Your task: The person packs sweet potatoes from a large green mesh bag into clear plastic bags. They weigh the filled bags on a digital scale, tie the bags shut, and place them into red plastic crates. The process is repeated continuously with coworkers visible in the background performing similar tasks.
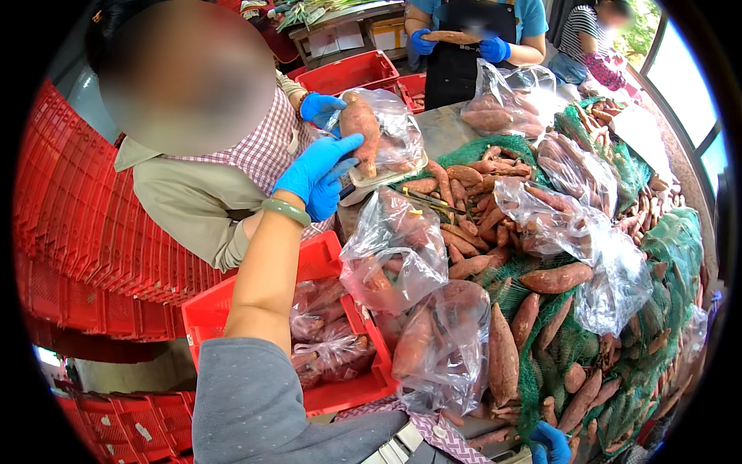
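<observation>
My left hand (pixel 322 174), in a blue glove with a green bangle at the wrist, reaches far forward. Its fingertips overlap the left side of a large sweet potato (pixel 360 130); I cannot tell whether they grip it. A co-worker's blue-gloved hand (pixel 320 107) is at that sweet potato's upper left. Behind it a clear plastic bag (pixel 400 124) with sweet potatoes rests on a pale tray (pixel 371 188). My right hand (pixel 549 443), also blue-gloved, is cut off by the bottom edge beside loose sweet potatoes (pixel 581 400); its fingers are mostly hidden.
Filled clear bags (pixel 400 249) and green mesh netting (pixel 675 249) lie among piled sweet potatoes. A red crate (pixel 322 400) with bagged sweet potatoes stands at my left. Stacked red crates (pixel 87 203) line the left side. Another co-worker (pixel 475 64) holds a sweet potato across the table.
</observation>
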Motion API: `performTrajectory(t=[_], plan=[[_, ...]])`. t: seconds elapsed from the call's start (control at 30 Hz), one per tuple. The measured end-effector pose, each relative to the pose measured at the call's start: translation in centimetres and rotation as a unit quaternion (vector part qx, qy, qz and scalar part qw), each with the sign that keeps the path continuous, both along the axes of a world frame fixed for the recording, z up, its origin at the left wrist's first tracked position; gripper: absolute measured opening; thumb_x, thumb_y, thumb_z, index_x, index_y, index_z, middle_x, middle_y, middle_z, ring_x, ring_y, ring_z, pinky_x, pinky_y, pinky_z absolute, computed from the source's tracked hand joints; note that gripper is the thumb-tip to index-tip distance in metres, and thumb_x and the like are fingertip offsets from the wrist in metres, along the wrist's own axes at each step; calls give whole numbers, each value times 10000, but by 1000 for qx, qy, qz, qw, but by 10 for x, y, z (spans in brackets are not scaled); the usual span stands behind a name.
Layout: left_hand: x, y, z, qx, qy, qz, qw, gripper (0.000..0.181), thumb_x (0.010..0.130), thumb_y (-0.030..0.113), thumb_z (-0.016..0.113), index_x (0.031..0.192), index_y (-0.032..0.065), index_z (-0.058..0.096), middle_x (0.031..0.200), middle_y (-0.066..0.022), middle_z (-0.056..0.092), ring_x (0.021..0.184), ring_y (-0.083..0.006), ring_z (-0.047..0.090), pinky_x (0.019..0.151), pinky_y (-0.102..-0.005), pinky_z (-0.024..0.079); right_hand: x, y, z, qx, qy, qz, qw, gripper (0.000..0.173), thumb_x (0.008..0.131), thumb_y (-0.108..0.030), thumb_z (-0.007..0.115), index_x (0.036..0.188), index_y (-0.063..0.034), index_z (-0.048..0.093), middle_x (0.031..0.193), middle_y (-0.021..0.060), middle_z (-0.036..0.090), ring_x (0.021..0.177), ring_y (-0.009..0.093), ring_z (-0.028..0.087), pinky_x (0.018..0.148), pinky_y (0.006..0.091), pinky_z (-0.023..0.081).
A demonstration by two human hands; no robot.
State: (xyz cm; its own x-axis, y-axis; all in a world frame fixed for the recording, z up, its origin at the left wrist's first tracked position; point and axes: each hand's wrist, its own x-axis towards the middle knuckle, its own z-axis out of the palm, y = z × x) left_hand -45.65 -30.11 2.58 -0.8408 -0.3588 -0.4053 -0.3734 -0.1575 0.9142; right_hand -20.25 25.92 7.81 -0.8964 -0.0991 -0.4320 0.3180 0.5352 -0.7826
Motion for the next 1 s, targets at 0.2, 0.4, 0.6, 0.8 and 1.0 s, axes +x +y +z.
performTrajectory(t=[0.2, 0.4, 0.6, 0.8, 1.0], plan=[[-9, -8, -19, -142, 73, -116, 980, 282, 833, 217, 647, 1021, 18, 578, 786, -13, 581, 612, -64, 497, 499, -197, 387, 7, 0, -5, -40, 1, -23, 999, 350, 870, 22, 524, 1220, 28, 522, 1201, 108, 561, 1098, 186, 524, 966, 297, 395], [-25, -23, -28, -216, 12, -12, 976, 730, 746, 588, 625, 1108, -43, 569, 907, -150, 638, 733, -203, 612, 604, -299, 518, 12, -8, -1, -65, 1, -30, 997, 345, 872, 10, 513, 1217, 24, 524, 1207, 104, 561, 1099, 188, 525, 962, 291, 397], [-56, -4, -41, -158, 5, 9, 987, 805, 715, 591, 657, 1144, -77, 523, 947, -172, 635, 730, -241, 640, 597, -317, 543, 7, -16, -8, -53, -4, 8, 999, 341, 878, -8, 512, 1218, 17, 522, 1183, 85, 572, 1068, 167, 531, 932, 275, 408], [-49, 12, -100, 97, 182, 80, 975, 654, 739, 356, 736, 1189, -43, 479, 1041, -136, 595, 847, -212, 612, 688, -287, 521, 7, -11, -15, -93, -21, 23, 995, 351, 881, -28, 525, 1230, 9, 514, 1172, 67, 568, 1053, 159, 537, 896, 258, 421], [-27, 59, -105, -105, 348, 152, 919, 535, 715, 204, 774, 1105, -13, 481, 1029, -110, 595, 884, -172, 588, 752, -306, 499, 9, -17, -16, -83, -36, 6, 996, 357, 881, -24, 525, 1237, 8, 509, 1180, 80, 565, 1055, 169, 540, 929, 282, 409]])
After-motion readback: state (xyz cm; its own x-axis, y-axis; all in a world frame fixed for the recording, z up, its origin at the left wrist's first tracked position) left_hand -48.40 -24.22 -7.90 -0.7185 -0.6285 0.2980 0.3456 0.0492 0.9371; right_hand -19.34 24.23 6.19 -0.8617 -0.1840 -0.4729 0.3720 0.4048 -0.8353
